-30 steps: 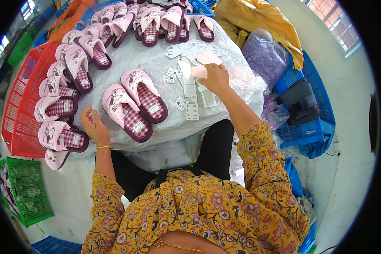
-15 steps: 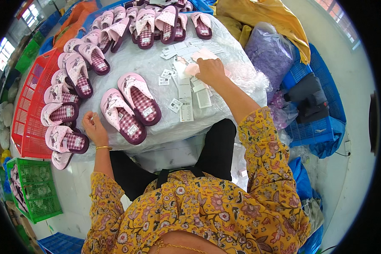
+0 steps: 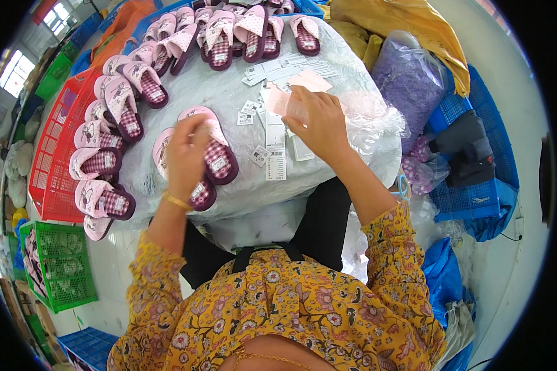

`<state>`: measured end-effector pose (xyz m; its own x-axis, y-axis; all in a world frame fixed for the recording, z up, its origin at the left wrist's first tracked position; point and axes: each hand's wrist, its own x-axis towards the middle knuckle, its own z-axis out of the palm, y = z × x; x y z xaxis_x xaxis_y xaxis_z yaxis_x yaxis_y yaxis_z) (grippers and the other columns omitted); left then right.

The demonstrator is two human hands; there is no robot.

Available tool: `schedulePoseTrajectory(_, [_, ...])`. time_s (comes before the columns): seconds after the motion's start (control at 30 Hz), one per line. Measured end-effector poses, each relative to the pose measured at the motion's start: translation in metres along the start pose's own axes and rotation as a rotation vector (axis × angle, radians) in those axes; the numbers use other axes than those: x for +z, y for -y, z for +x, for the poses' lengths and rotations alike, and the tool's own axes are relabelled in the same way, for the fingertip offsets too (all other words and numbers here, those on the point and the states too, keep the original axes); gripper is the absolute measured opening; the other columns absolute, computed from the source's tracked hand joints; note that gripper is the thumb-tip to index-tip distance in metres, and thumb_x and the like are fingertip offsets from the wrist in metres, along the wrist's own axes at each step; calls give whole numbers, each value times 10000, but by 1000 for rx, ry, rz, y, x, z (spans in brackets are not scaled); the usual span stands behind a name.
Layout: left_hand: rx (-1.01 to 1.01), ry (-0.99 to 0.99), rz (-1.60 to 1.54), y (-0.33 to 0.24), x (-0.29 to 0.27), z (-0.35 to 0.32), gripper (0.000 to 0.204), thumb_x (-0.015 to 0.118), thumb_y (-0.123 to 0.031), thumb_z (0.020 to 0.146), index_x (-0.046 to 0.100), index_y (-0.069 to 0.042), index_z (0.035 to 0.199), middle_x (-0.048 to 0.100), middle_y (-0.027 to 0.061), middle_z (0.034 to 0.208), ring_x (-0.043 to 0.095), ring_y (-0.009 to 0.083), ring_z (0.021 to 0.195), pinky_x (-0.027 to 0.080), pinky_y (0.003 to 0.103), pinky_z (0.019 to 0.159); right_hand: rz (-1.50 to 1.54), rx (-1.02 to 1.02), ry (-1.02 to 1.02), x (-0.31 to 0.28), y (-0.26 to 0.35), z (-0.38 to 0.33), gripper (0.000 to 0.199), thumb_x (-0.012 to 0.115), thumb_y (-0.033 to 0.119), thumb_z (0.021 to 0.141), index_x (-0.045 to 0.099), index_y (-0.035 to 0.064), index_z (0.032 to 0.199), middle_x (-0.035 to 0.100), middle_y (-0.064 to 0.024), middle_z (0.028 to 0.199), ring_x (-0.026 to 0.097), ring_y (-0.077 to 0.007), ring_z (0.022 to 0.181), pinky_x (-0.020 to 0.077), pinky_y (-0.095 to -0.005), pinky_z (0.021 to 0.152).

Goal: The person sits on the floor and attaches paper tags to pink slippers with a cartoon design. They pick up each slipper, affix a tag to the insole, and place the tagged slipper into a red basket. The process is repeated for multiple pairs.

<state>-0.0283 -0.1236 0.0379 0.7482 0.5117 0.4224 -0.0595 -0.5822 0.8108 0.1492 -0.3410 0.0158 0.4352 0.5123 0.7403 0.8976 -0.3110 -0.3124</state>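
at 10 o'clock, far back, a bright window [image 3: 17,74]; between 10 and 11, an orange sheet [image 3: 120,34]. a red basket [image 3: 54,148] stands between 9 and 10, a green basket [image 3: 68,266] between 8 and 9, and a blue crate [image 3: 96,343] between 7 and 8. toward 1 o'clock, yellow sheeting [image 3: 408,25] drapes beside a clear bag of purple material [image 3: 408,80]. at 3, a blue basket [image 3: 504,148] bears dark cloth [image 3: 467,148]; at 4, crumpled blue plastic [image 3: 439,272].
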Motion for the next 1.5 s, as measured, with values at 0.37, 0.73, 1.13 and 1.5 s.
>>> schedulePoseTrajectory(0.37, [-272, 202, -408, 9, 92, -15, 158, 635, -165, 957, 651, -10, 933, 606, -17, 775, 522, 50, 698, 436, 202, 643, 134, 205, -108, -24, 52, -74, 572, 815, 161, 689, 599, 41, 1204, 661, -111, 1117, 587, -312, 1045, 451, -430, 909])
schedulePoseTrajectory(0.73, [-329, 202, -489, 7, 127, 23, 247, 633, -268, 958, 600, -42, 863, 492, -20, 632, 414, 55, 556, 339, 231, 507, 18, 538, -109, -48, 18, -155, 183, 753, 69, 762, 697, 95, 934, 637, -61, 825, 617, -251, 704, 492, -361, 635])
schedulePoseTrajectory(1.13, [-555, 550, -658, -35, 245, 30, 233, 518, -250, 1011, 585, -28, 984, 634, 60, 834, 600, 125, 655, 495, 242, 566, -410, 280, -74, -38, 2, -134, 140, 738, 147, 738, 720, 177, 873, 621, 39, 922, 551, -193, 880, 404, -358, 808])
schedulePoseTrajectory(1.5, [-667, 619, -608, -21, 263, 39, 276, 455, -227, 1029, 553, 1, 1151, 648, 110, 1038, 667, 207, 906, 573, 342, 811, -361, 256, -53, -15, -9, -121, 95, 693, 118, 720, 687, 146, 810, 617, 27, 988, 534, -215, 931, 382, -371, 869])
